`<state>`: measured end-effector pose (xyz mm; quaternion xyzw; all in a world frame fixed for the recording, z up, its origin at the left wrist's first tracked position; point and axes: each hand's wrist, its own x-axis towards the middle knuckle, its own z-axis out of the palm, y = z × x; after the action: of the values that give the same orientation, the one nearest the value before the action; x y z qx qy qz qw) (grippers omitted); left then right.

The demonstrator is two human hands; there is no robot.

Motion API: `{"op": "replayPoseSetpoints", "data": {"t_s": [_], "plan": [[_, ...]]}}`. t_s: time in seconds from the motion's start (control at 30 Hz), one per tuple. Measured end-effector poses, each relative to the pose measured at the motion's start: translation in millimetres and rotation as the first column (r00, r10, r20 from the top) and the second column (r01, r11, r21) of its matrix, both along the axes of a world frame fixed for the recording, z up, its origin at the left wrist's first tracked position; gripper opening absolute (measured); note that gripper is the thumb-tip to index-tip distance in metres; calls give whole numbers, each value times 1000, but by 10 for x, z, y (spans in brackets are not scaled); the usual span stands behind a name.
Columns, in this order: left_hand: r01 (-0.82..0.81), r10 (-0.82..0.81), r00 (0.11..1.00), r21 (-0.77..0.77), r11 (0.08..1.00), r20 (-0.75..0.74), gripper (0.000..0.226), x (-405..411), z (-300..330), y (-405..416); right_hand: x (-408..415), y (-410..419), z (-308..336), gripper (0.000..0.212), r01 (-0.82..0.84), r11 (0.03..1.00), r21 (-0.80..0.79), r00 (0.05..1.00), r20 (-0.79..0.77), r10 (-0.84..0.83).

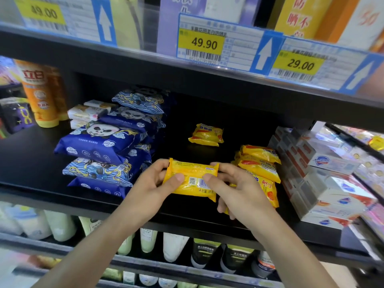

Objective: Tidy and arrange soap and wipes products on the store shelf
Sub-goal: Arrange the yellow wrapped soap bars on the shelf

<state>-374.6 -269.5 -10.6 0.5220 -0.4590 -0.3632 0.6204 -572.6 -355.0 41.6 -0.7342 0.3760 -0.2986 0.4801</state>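
Observation:
A yellow wrapped soap bar is held above the front of the black shelf, barcode side up. My left hand grips its left end, thumb on top. My right hand grips its right end the same way. Just right of my hands lies a pile of yellow soap bars. Two more yellow soap bars sit stacked further back. Blue panda-print wipes packs are stacked on the left of the shelf.
White boxed soaps are stacked at the right. Small white soap packs and an orange bottle stand at the back left. Price tags hang on the shelf above. Bottles and tubes fill the shelf below.

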Motion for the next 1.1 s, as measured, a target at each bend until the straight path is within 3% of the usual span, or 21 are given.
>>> {"op": "replayPoseSetpoints", "data": {"t_s": [0.3,0.5,0.63,0.93,1.1], "plan": [[4,-5,997,13,1000,74,39,-10,10,5,42,-49,-96,16,-26,998,-55,999,-26,25],[26,-40,990,101,995,137,27,-66,67,1,20,-12,-157,18,-8,976,-216,1000,-3,7],[-72,16,961,195,978,276,49,-29,67,19,-9,-24,-180,23,26,954,-297,999,35,-17],[-187,100,929,218,958,355,90,-1,13,-47,-49,1,-177,23,20,928,-373,998,59,2],[-102,45,967,218,971,252,91,34,10,-74,-58,16,-186,26,11,916,-401,997,75,20]]}}
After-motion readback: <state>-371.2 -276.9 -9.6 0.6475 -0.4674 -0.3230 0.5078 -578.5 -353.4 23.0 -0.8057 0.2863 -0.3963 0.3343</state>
